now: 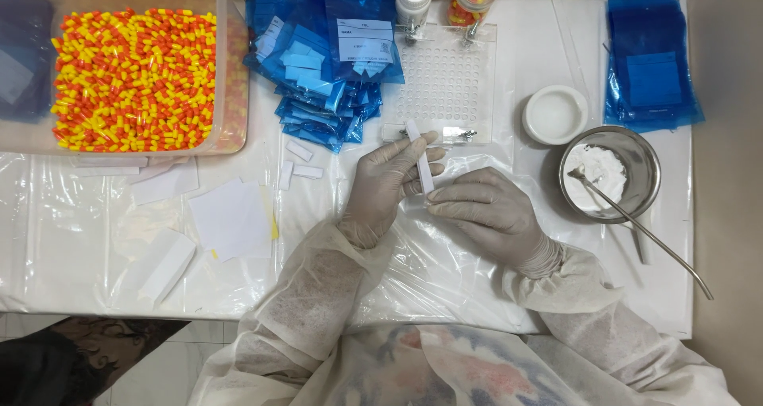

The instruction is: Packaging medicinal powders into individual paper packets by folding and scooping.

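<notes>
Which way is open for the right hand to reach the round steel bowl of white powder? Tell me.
Probably directly rightward: the right hand lies beside the round steel bowl, nothing between, though it touches a white strip.

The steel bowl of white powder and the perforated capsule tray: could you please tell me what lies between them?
In the head view, a small round white dish sits between the perforated capsule tray and the steel bowl of white powder, on the plastic-covered table.
</notes>
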